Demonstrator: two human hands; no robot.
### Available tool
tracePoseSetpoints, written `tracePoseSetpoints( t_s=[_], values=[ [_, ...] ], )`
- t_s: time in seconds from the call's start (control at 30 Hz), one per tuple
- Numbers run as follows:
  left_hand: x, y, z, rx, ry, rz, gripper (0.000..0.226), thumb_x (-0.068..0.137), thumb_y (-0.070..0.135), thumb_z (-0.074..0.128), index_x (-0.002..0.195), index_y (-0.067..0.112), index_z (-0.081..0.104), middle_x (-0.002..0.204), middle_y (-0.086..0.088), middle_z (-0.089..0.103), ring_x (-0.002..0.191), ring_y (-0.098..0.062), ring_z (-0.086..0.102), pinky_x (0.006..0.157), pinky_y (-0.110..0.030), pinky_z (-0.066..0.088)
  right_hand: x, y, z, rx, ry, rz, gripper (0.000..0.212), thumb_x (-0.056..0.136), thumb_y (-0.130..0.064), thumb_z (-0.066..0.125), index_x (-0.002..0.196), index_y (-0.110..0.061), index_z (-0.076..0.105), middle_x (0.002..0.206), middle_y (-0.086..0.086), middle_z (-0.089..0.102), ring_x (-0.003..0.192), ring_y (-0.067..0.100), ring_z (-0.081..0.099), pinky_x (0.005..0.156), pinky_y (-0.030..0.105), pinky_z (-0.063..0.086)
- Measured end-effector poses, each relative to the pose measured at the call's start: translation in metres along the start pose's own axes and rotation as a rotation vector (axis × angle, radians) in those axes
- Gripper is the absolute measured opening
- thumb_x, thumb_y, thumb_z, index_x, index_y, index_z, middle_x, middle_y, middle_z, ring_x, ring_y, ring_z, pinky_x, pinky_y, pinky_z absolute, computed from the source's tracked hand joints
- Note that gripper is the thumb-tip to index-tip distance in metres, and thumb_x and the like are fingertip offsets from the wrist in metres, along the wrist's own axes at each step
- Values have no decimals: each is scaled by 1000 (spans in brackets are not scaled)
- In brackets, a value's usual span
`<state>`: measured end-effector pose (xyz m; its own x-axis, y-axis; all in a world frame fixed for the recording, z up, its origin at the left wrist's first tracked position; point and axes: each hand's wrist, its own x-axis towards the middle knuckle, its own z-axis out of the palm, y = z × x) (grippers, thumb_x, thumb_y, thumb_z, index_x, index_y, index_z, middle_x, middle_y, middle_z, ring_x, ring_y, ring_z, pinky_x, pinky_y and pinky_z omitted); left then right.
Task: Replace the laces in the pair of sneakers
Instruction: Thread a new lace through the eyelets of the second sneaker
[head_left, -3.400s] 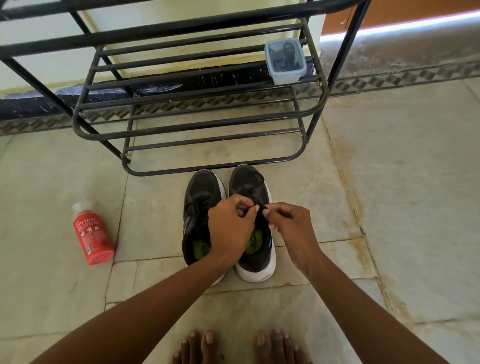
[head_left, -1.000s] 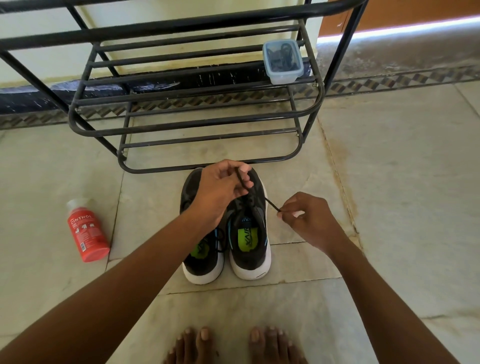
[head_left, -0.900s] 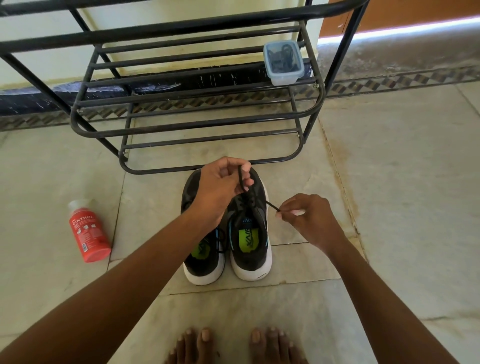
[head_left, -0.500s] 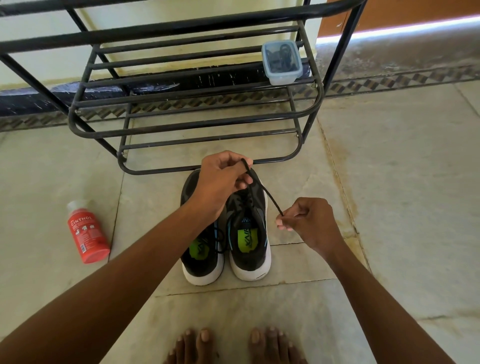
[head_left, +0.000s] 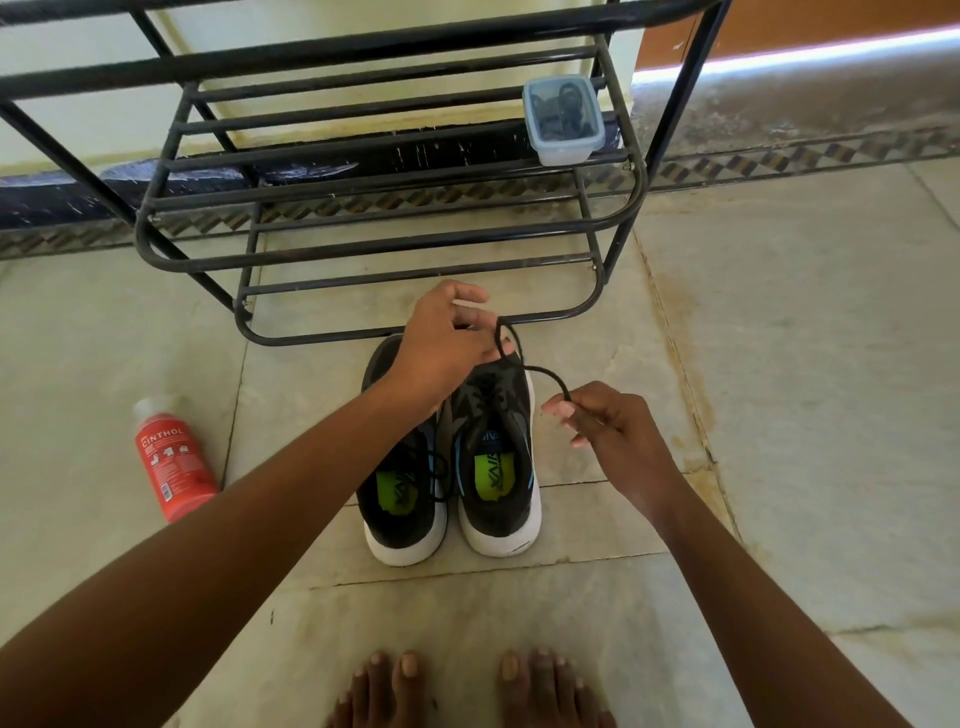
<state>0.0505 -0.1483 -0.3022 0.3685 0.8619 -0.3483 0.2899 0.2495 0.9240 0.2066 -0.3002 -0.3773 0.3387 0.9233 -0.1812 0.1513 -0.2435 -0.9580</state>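
While both sneakers stand side by side on the floor tiles just beyond the person's bare feet, the task appears to be at an early stage: the right sneaker is being unlaced, and the left sneaker shows a lace at its collar. Over the right sneaker, the right hand pinches one part of the black lace, and the left hand holds another part between curled fingers. Removal, fitting new laces and the second shoe probably remain. Left of the shoes lies a red bottle, well apart. Farther off, the black metal rack carries a lidded plastic container; nothing obstructs the work.
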Motion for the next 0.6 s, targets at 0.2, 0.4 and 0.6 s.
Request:
tracePoseSetpoints(
  t_s=[0.2,0.4,0.6],
  values=[
    [-23,-24,-3,609,-45,33,54,84,14,83,124,25,47,98,1,63,84,-13,69,71,-23,58,-2,-9,5,241,85,115,12,92,-2,69,96,-9,77,83,13,76,73,21,69,66,30,54],
    [-50,-48,-5,821,-84,41,35,83,16,84,103,22,55,82,3,63,74,-10,63,63,-14,44,-2,-19,22,341,93,150,5,93,2,68,94,6,66,83,16,75,72,20,72,64,25,56],
    [-51,-57,-15,665,56,-44,11,88,11,77,96,16,72,78,4,69,73,-3,65,65,-10,49,1,-26,43,91,84,20,9,83,-3,80,83,-10,76,73,2,75,72,16,73,69,23,59]
  ],
)
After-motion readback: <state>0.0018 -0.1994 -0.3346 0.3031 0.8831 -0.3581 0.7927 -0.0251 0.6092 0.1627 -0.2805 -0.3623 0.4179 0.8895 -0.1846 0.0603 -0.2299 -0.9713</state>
